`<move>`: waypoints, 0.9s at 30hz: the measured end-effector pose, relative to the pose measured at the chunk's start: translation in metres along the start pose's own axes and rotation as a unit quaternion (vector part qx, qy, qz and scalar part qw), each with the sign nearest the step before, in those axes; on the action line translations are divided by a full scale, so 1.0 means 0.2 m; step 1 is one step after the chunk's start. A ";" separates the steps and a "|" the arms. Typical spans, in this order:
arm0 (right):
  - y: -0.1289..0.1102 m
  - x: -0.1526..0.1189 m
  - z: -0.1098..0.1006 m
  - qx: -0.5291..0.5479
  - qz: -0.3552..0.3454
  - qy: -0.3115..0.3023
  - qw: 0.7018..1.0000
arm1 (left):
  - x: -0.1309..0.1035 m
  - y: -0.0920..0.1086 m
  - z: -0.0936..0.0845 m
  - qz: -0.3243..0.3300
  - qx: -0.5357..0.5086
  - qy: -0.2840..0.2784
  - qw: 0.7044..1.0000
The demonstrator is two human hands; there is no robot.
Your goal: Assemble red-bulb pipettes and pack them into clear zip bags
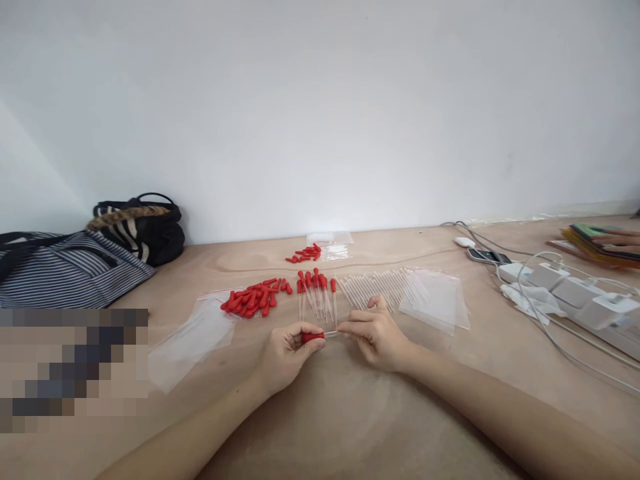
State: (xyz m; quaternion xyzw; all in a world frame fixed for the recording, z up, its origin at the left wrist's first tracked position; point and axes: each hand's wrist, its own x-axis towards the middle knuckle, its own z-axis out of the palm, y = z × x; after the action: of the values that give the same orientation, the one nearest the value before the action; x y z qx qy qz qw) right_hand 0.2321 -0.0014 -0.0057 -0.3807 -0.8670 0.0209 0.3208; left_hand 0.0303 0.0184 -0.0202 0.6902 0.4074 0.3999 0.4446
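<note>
My left hand pinches a red rubber bulb at the middle of the table. My right hand is closed on a thin clear glass tube, whose left end meets the bulb. Just beyond my hands lie several droppers with red bulbs. To their left is a pile of loose red bulbs, and to their right a row of clear glass tubes.
Clear plastic bags lie at left and right. Smaller red bulbs sit farther back. Bags stand at far left. Chargers and cables are at right, near another person's hand.
</note>
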 end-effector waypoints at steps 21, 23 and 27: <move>0.05 0.06 0.03 -0.105 0.227 0.006 0.968 | 0.12 0.00 -0.22 0.136 0.377 0.127 0.907; 0.05 0.12 0.05 -0.110 0.294 0.007 0.949 | 0.15 -0.02 -0.28 0.143 0.454 0.143 0.868; 0.05 0.25 0.11 -0.125 0.363 0.000 0.923 | 0.18 -0.05 -0.32 0.119 0.530 0.144 0.827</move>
State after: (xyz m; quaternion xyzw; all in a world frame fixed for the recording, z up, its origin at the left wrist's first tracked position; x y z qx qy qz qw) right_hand 0.2012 0.0437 0.0003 -0.7063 -0.6651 0.0272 0.2410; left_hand -0.0187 0.0724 -0.0037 0.7974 0.5308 0.2672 -0.1049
